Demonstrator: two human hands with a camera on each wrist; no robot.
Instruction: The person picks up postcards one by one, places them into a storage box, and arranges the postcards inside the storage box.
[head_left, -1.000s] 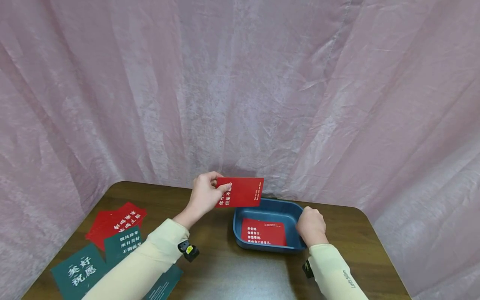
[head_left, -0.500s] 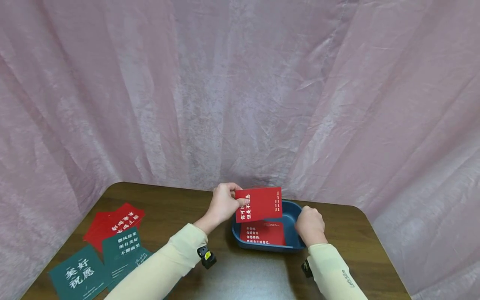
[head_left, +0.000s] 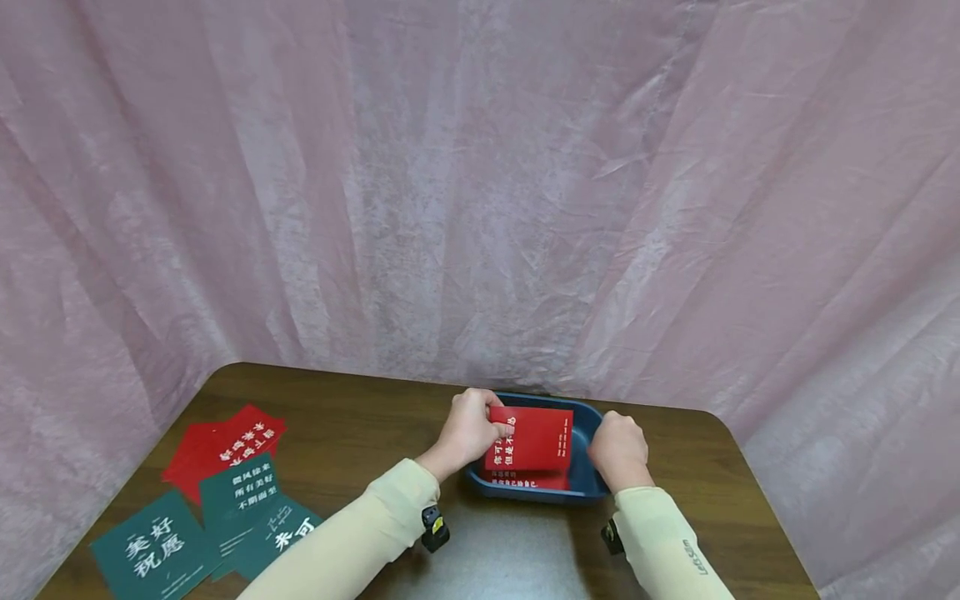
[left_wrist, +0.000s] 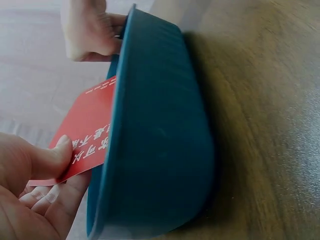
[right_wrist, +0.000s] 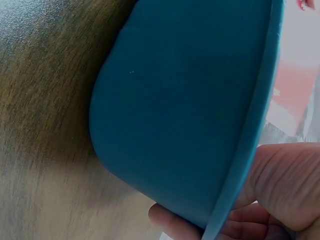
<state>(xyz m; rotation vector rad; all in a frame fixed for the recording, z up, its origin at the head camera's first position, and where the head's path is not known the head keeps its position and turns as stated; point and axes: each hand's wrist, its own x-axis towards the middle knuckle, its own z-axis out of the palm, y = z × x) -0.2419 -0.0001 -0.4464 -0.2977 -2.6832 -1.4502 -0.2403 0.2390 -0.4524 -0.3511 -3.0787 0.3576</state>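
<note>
My left hand point(head_left: 467, 431) pinches a red card point(head_left: 542, 442) with white writing, thumb on its face and fingers behind. In the left wrist view this card point(left_wrist: 89, 120) reaches over the rim of a blue plastic basin point(left_wrist: 160, 115). Another red card point(head_left: 557, 481) lies inside the basin, partly covered by the held one. On the basin's right end, my right hand point(head_left: 621, 450) grips the rim. The right wrist view shows its fingers point(right_wrist: 172, 222) under the basin's edge, with the rest of the hand on the inner side.
Left on the brown wooden table point(head_left: 360, 425) lie overlapping red cards point(head_left: 202, 454) and green cards point(head_left: 153, 546), some partly hidden by the left sleeve point(head_left: 352, 542). A pink curtain point(head_left: 450, 208) hangs behind the table's back edge.
My left hand has carried the red card rightward and down, from left of the basin to over and into it. The right hand has stayed on the rim. More of the green cards now shows.
</note>
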